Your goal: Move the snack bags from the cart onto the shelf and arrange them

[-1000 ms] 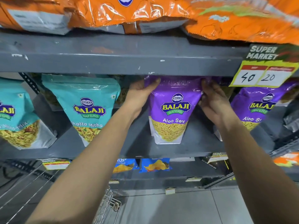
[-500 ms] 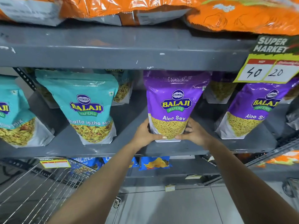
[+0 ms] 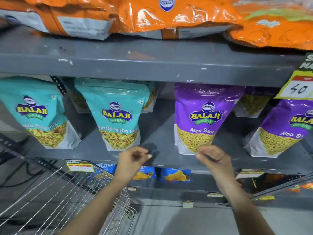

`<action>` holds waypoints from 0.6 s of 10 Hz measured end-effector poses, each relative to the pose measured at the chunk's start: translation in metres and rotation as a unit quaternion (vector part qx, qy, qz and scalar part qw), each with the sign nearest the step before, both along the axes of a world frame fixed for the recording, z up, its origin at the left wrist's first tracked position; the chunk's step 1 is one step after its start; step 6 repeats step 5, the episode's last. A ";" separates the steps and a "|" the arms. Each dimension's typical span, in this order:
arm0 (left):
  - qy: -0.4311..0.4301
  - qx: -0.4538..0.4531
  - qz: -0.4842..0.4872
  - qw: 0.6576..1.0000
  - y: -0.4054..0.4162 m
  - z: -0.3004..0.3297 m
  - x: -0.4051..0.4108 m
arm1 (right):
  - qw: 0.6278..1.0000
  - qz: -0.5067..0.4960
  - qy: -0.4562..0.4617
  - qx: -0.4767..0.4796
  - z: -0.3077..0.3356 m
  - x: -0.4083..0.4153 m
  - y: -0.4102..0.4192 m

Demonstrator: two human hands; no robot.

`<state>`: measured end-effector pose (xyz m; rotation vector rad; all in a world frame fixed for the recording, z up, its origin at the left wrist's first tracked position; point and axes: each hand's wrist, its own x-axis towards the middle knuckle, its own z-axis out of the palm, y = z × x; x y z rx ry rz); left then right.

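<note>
A purple Aloo Sev bag [image 3: 203, 116] stands upright on the grey middle shelf [image 3: 159, 150]. A second purple bag [image 3: 286, 129] stands to its right, and two teal Khatta Mitha Mix bags [image 3: 116, 116] [image 3: 37, 114] stand to its left. My right hand [image 3: 213, 158] hovers just below the purple bag's bottom edge, fingers loosely curled, holding nothing. Level with the shelf's front edge, between the teal and purple bags, my left hand [image 3: 133, 158] is also empty, its fingers apart. The wire cart [image 3: 67, 197] is at the lower left.
Large orange bags [image 3: 169, 16] lie on the upper shelf and overhang its edge. A yellow price tag [image 3: 299, 87] hangs at the right. Blue chip bags [image 3: 176, 175] sit on the lower shelf. More bags stand behind the front row.
Both hands went from the purple bag's top to its base, then let go and drew back toward me. The bag stays upright on the shelf.
</note>
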<state>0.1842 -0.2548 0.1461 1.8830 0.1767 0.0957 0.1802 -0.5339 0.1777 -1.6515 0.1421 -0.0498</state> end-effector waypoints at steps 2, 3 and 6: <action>-0.025 0.004 0.146 0.989 0.096 0.010 -0.013 | 0.980 0.169 0.055 -0.086 -0.032 0.031 0.125; 0.010 0.004 0.083 0.997 0.115 0.009 0.004 | 0.970 0.205 0.072 -0.112 -0.040 0.054 0.158; -0.009 -0.054 0.027 0.998 0.116 0.007 0.015 | 0.975 0.173 0.042 -0.131 -0.045 0.063 0.189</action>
